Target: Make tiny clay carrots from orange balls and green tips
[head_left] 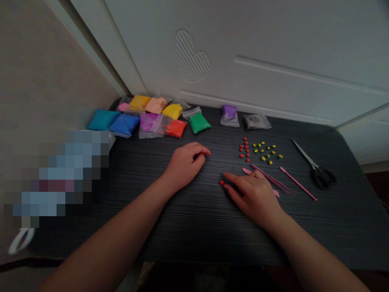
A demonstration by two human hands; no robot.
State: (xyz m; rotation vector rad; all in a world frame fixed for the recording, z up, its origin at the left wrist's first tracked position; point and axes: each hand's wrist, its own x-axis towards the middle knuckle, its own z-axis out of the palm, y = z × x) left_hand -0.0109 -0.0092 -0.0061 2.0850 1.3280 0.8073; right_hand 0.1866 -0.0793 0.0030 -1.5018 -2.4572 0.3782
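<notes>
A small red clay ball point(221, 182) lies on the dark table at the fingertips of my right hand point(255, 192). The thumb and index finger of that hand are apart beside the ball, with the thumb tip closest to it. My left hand point(187, 163) rests on the table to the left, loosely curled, thumb and index tips close together and nothing visible between them. Partly under my right hand are a pink clay tool point(276, 193) and pink tweezers point(270, 178). Beyond it sit several red clay pieces point(241, 155) and several yellow-and-green pieces point(263, 158).
Bags of coloured clay line the back, including a green bag point(199, 122), a blue bag point(124, 124), a purple bag point(229, 113) and a grey bag point(257, 121). Scissors point(317, 170) and a thin pink stick point(298, 183) lie right. A pixelated object point(65, 170) stands left.
</notes>
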